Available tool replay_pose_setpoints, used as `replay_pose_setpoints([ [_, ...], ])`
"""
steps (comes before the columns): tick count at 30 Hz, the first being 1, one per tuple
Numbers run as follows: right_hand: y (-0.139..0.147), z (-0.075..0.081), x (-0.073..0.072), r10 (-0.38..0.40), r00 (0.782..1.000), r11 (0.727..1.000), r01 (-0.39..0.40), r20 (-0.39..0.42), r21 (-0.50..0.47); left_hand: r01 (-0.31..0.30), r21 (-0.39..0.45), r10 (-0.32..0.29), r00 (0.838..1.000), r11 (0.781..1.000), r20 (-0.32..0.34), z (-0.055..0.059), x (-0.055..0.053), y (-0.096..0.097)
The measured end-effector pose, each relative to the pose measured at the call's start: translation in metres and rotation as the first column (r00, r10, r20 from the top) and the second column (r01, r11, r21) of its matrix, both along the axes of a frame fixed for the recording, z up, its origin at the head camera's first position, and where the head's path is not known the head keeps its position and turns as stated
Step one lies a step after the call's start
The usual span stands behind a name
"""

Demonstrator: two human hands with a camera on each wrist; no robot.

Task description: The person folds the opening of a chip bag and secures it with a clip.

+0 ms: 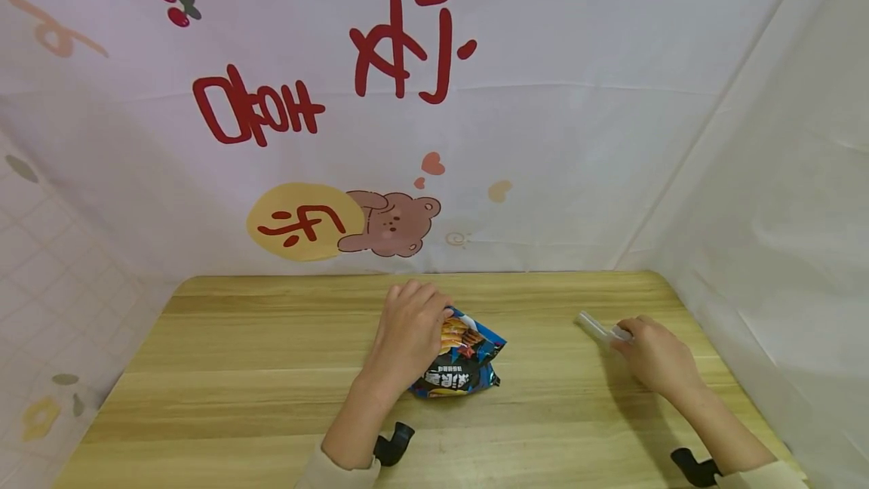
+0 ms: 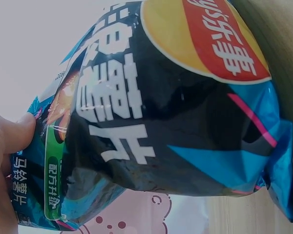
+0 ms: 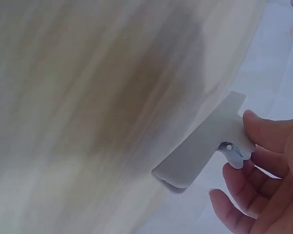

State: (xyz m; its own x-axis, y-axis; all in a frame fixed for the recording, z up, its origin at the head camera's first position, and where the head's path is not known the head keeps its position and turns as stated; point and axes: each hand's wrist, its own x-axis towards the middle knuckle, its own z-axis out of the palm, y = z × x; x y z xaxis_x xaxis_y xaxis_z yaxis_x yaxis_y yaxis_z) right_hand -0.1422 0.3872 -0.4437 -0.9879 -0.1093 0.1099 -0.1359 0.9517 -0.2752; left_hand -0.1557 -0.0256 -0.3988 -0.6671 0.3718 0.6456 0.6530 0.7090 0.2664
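My left hand [image 1: 412, 330] grips the top edge of a potato chip bag [image 1: 456, 368], blue and black with Chinese print. In the left wrist view the chip bag [image 2: 185, 131] looks puffed up, with the thumb on one end of it. Over the right part of the table, my right hand [image 1: 657, 357] pinches a white bag clip [image 1: 596, 327] by its handle. The right wrist view shows the bag clip [image 3: 200, 144] with its long bar, a small spring at the pivot, and thumb and fingers on the handle tabs.
Both hands work over a wood-grain table [image 1: 271, 368]. A white printed cloth [image 1: 543, 134] with a bear and red characters stands behind it, and white cloth walls flank both sides. Black camera mounts [image 1: 394, 444] sit at the wrists.
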Motion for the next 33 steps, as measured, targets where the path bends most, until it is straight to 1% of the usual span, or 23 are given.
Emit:
replay_pose_setpoints([
  [3, -0.003, 0.004, 0.000, -0.004, 1.000, 1.000, 0.003, -0.029, -0.025, 0.002, -0.001, -0.002, 1.000, 1.000, -0.002, -0.001, 0.000, 0.000],
  [8, -0.010, 0.011, 0.001, -0.003, 0.992, 0.998, -0.005, -0.126, -0.060, 0.008, 0.001, -0.008, 1.000, 1.000, -0.007, -0.001, -0.001, 0.000],
  [13, -0.025, 0.016, 0.004, -0.003, 0.974, 0.992, -0.026, -0.227, -0.122, 0.007, -0.001, -0.007, 1.000, 1.000, -0.005, 0.000, -0.002, 0.000],
  [17, -0.039, 0.018, 0.006, -0.011, 0.958, 0.983, -0.042, -0.285, -0.177, 0.005, -0.001, -0.005, 1.000, 1.000, -0.002, 0.000, -0.001, 0.000],
  [21, -0.052, 0.018, 0.010, -0.020, 0.948, 0.970, -0.059, -0.316, -0.236, 0.002, 0.001, -0.002, 1.000, 1.000, -0.007, 0.000, -0.001, 0.000],
  [25, -0.064, 0.017, 0.011, -0.022, 0.933, 0.956, -0.086, -0.359, -0.282, -0.002, 0.004, 0.002, 1.000, 1.000, -0.015, 0.000, -0.002, 0.000],
  [30, -0.077, 0.016, 0.012, -0.017, 0.906, 0.936, -0.134, -0.422, -0.324, 0.005, 0.006, -0.005, 1.000, 1.000, -0.021, -0.001, -0.002, 0.000],
  [33, -0.084, 0.016, 0.013, -0.006, 0.890, 0.920, -0.174, -0.455, -0.352, 0.011, 0.011, -0.011, 1.000, 1.000, -0.027, -0.001, -0.002, 0.000],
])
